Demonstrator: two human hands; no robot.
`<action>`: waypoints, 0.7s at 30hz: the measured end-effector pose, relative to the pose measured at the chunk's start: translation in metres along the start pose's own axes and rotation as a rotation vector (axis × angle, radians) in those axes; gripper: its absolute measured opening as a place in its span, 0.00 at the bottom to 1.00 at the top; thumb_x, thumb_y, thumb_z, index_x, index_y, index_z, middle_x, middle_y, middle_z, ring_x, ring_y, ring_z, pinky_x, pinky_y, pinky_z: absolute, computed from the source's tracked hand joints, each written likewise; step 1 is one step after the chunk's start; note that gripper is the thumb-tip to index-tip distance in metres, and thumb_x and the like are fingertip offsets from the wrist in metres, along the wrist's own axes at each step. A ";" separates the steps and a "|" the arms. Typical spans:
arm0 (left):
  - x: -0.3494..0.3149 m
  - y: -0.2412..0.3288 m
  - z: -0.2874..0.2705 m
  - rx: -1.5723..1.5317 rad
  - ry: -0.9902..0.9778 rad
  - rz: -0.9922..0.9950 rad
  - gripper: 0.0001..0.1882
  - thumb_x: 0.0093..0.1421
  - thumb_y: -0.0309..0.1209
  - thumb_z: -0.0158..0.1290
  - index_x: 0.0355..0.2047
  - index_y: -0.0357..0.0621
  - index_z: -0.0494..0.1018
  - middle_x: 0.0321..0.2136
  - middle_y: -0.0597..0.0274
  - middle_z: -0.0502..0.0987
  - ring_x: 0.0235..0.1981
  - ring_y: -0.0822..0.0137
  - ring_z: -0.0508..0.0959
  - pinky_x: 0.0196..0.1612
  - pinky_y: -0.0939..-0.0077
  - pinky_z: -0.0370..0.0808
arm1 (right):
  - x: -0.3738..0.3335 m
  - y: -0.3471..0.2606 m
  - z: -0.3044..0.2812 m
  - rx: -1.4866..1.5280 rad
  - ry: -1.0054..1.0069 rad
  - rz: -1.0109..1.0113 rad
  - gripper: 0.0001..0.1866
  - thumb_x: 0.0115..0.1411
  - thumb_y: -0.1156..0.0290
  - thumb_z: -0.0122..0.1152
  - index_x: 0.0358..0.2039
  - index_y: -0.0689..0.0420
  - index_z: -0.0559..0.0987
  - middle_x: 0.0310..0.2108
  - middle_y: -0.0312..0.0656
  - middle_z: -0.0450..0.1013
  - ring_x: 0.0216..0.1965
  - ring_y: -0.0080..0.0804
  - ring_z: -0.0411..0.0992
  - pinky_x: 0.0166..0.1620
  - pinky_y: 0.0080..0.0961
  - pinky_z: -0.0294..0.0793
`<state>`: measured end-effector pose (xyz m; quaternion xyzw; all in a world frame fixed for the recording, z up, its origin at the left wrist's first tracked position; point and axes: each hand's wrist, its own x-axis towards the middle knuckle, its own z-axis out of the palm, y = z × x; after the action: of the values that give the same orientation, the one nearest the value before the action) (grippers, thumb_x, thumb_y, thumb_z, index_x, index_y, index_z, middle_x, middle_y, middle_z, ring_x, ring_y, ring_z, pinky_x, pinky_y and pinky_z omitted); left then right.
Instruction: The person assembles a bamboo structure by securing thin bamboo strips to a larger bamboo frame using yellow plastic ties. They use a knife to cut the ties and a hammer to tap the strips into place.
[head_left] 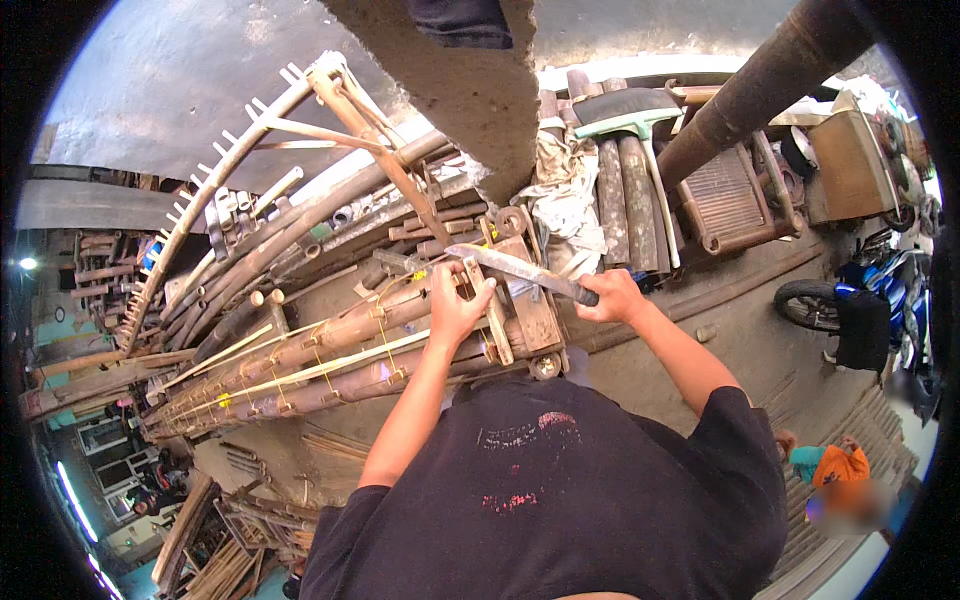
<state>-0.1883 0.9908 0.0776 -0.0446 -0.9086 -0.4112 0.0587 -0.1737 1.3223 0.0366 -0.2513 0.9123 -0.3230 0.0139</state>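
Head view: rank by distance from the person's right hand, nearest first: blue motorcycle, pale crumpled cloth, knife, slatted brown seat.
From the right hand:
1. knife: in its grip, blade pointing left
2. pale crumpled cloth: just beyond, slightly left
3. slatted brown seat: beyond and to the right
4. blue motorcycle: far right, near the picture's rim

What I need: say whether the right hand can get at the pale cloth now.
Probably not yet: the right hand grips the knife. Were it free, nothing visible blocks the pale cloth ahead, though depth is unclear.
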 end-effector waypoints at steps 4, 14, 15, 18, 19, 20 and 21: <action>0.005 0.008 0.000 -0.041 0.017 0.016 0.28 0.52 0.43 0.68 0.42 0.35 0.69 0.40 0.51 0.71 0.42 0.53 0.73 0.48 0.61 0.71 | 0.008 -0.013 -0.035 -0.049 -0.204 0.108 0.23 0.48 0.48 0.66 0.39 0.50 0.80 0.23 0.49 0.78 0.27 0.53 0.78 0.32 0.47 0.77; 0.018 0.003 -0.018 -0.116 -0.191 -0.159 0.24 0.56 0.40 0.67 0.41 0.36 0.70 0.38 0.55 0.76 0.40 0.62 0.75 0.48 0.66 0.73 | 0.020 -0.097 -0.155 -0.273 -0.392 0.231 0.22 0.46 0.51 0.70 0.38 0.51 0.82 0.24 0.49 0.79 0.31 0.52 0.79 0.37 0.47 0.78; 0.017 0.000 -0.018 -0.175 -0.205 -0.181 0.23 0.56 0.39 0.67 0.41 0.36 0.70 0.38 0.55 0.76 0.41 0.62 0.75 0.49 0.66 0.73 | 0.020 -0.095 -0.160 -0.282 -0.424 0.230 0.22 0.46 0.52 0.71 0.39 0.51 0.82 0.26 0.49 0.79 0.31 0.52 0.80 0.38 0.47 0.79; 0.015 -0.011 -0.016 -0.206 -0.251 -0.145 0.27 0.58 0.38 0.65 0.51 0.34 0.71 0.42 0.53 0.76 0.44 0.61 0.75 0.51 0.65 0.73 | 0.004 -0.071 -0.145 -0.293 -0.445 0.152 0.22 0.46 0.51 0.72 0.38 0.50 0.81 0.24 0.47 0.79 0.31 0.50 0.80 0.36 0.45 0.78; 0.018 -0.012 -0.015 -0.196 -0.255 -0.125 0.28 0.58 0.38 0.65 0.53 0.34 0.71 0.43 0.53 0.75 0.45 0.61 0.75 0.52 0.65 0.73 | -0.001 -0.061 -0.132 -0.301 -0.438 0.121 0.23 0.47 0.50 0.72 0.38 0.50 0.81 0.24 0.46 0.79 0.31 0.50 0.80 0.36 0.45 0.77; 0.023 0.003 -0.022 -0.075 -0.290 -0.086 0.31 0.59 0.38 0.65 0.58 0.37 0.70 0.45 0.52 0.75 0.47 0.60 0.75 0.53 0.65 0.72 | -0.006 -0.051 -0.117 -0.319 -0.424 0.119 0.23 0.46 0.49 0.72 0.39 0.49 0.80 0.23 0.45 0.78 0.30 0.48 0.80 0.34 0.43 0.75; 0.025 0.009 -0.024 -0.071 -0.301 -0.087 0.30 0.59 0.38 0.65 0.58 0.37 0.71 0.46 0.52 0.75 0.47 0.60 0.75 0.53 0.65 0.72 | -0.014 -0.044 -0.106 -0.311 -0.384 0.120 0.23 0.46 0.49 0.72 0.39 0.49 0.80 0.23 0.44 0.78 0.30 0.47 0.79 0.35 0.43 0.75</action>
<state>-0.2099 0.9799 0.1037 -0.0682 -0.8931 -0.4339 -0.0975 -0.1618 1.3611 0.1444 -0.2525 0.9449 -0.1240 0.1674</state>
